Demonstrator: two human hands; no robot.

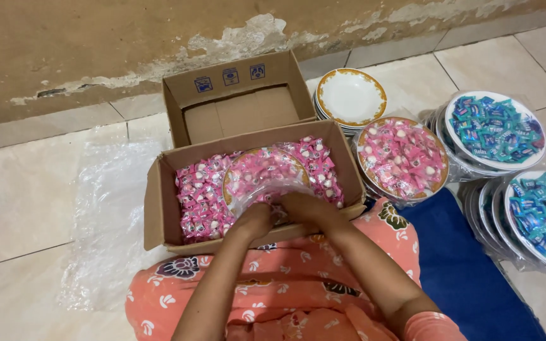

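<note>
Both hands, left hand (255,219) and right hand (304,207), meet at frame centre, each grip pinching the clear plastic wrap (261,189) at the near edge of the candy-filled plate (261,173). That plate lies just beyond them, flat inside the cardboard box (159,202) of pink candies (198,202), equally near to either hand.

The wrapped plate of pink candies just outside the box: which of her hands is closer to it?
Right. The right hand is in the candy box, on the side toward the wrapped plate of pink candies. The left hand sits beside it, farther from that plate.

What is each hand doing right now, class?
Left hand: closed on the clear plastic wrap over the plate of pink candies.
Right hand: gripping the same wrap.
</note>
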